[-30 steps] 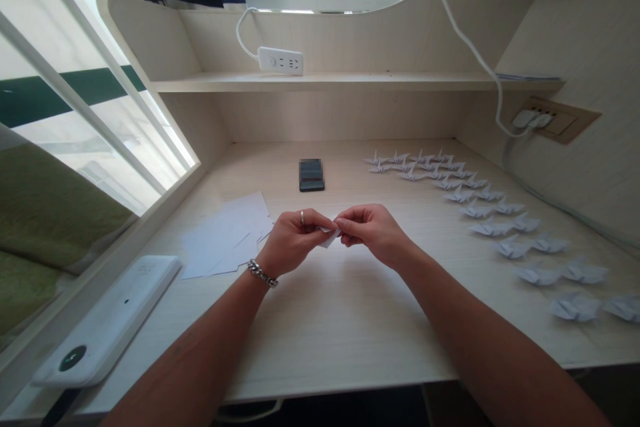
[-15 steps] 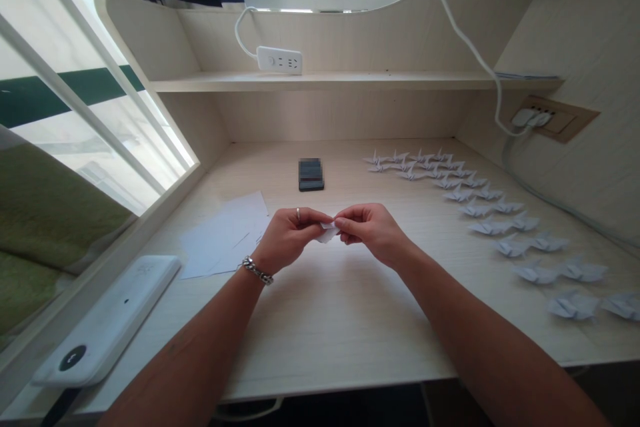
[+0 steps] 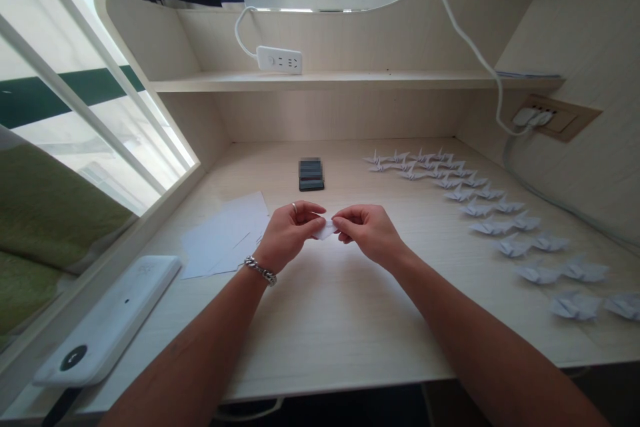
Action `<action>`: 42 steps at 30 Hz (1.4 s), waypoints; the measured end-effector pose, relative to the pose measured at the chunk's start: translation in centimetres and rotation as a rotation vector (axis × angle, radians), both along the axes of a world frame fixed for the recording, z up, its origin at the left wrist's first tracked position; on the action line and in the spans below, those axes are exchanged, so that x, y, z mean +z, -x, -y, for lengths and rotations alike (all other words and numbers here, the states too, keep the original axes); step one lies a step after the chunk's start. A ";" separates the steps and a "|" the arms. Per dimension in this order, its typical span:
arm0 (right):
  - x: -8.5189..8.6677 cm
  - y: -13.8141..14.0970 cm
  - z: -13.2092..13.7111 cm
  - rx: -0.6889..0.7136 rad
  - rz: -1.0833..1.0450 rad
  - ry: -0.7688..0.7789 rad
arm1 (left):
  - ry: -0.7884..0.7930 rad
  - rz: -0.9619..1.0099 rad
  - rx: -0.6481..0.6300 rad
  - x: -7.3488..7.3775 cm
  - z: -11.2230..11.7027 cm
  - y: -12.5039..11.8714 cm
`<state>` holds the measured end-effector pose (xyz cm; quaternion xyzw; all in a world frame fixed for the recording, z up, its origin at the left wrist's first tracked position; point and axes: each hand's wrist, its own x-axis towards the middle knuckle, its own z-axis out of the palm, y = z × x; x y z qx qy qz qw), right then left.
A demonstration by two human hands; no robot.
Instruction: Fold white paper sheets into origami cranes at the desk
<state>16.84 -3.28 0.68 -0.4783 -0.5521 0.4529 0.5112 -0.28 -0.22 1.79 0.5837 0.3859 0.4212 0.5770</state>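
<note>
A small folded piece of white paper (image 3: 326, 230) is pinched between my two hands over the middle of the desk. My left hand (image 3: 290, 230), with a ring and a chain bracelet, grips its left side between thumb and fingers. On the right side, the thumb and fingertips of my right hand (image 3: 369, 230) are closed on it. The fingers partly cover the paper, so its exact folds are hard to make out. Flat sheets of white paper (image 3: 220, 233) lie to the left of my left hand.
Rows of white paper cranes (image 3: 493, 225) stand along the desk's right side. Behind my hands lies a dark phone-like object (image 3: 311, 175). A long white device (image 3: 113, 313) sits at the left edge. The shelf above holds a white power strip (image 3: 279, 60).
My left index finger has lifted a little from the paper's top edge, and the left thumb has shifted slightly. Both hands stay in about the same place with the paper between them.
</note>
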 end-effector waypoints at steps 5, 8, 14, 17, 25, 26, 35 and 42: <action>-0.2 0.3 -0.1 0.050 -0.029 0.068 | -0.070 -0.027 0.001 -0.1 0.1 -0.1; -0.2 0.4 -0.1 0.024 -0.073 0.074 | -0.036 -0.002 -0.023 -0.2 0.2 -0.2; -0.2 0.2 -0.3 -0.045 -0.094 0.027 | -0.001 -0.012 -0.070 0.0 0.4 -0.1; -0.3 0.3 -0.3 -0.045 -0.098 0.020 | -0.034 -0.034 -0.097 0.0 0.3 0.0; -0.3 0.3 -0.3 -0.038 -0.108 -0.003 | -0.023 0.012 -0.110 0.0 0.3 0.1; -0.4 0.3 -0.3 -0.039 -0.095 -0.024 | -0.018 0.018 -0.111 0.1 0.3 0.1; -0.5 0.5 -0.1 -0.037 -0.011 -0.112 | -0.080 0.012 -0.017 0.0 0.3 -0.4; -0.4 0.3 -0.1 -0.020 -0.064 -0.110 | -0.097 -0.034 0.025 -0.1 0.2 -0.3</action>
